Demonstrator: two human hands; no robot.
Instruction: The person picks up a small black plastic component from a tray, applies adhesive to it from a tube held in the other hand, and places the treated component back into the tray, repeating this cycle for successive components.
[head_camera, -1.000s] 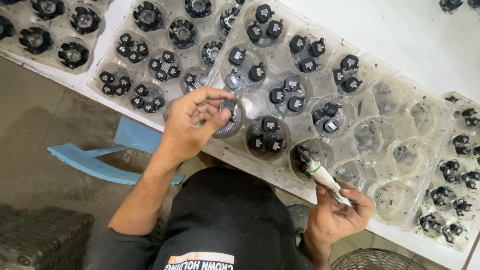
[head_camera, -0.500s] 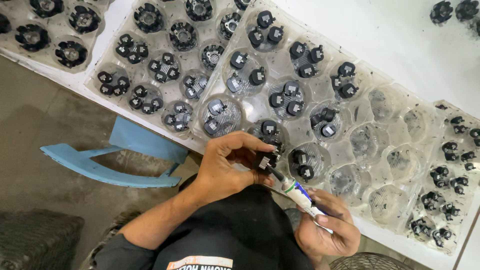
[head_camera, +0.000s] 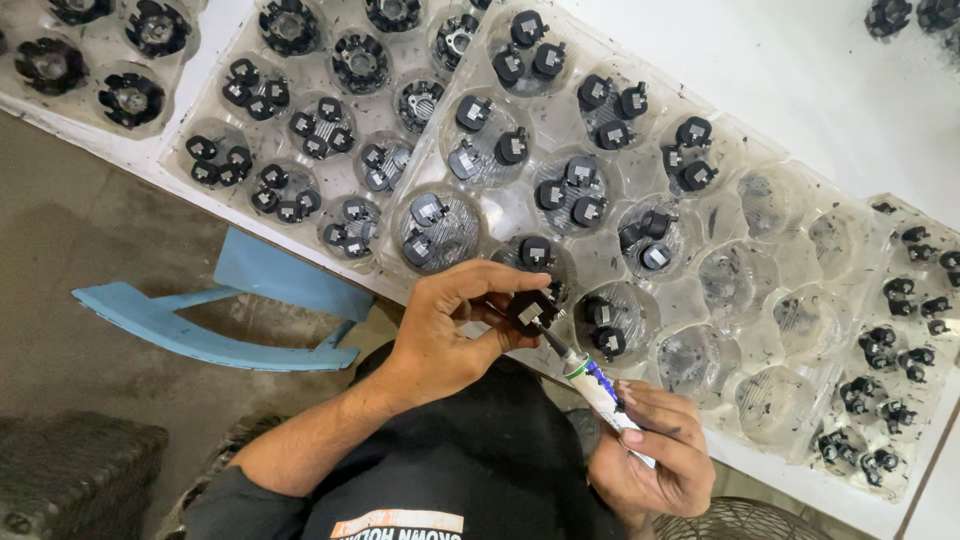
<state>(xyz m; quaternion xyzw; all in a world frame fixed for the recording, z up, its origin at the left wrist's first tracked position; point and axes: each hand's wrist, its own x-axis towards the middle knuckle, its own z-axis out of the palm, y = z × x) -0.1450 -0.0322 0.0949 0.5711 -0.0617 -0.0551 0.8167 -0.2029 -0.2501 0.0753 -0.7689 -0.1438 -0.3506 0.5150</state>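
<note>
**A:** You work over a white desk (head_camera: 800, 60) covered with clear moulded trays (head_camera: 700, 290), many cups holding small black parts (head_camera: 585, 200). Your left hand (head_camera: 445, 335) has its grip clamped on one black part (head_camera: 532, 312), held just off the desk's near edge above your lap.

**B:** And how does it handle?

**A:** It looks light, rigid plastic and not fragile. Pinch it by its sides, as you do, so the pale top face stays free. Your right hand (head_camera: 650, 455) is closed around a small white tube (head_camera: 590, 380), its thin nozzle touching the part.

**B:** What can't you see?

**A:** The nozzle tip, whatever leaves it, and the tube's lower end inside your fist.
</note>
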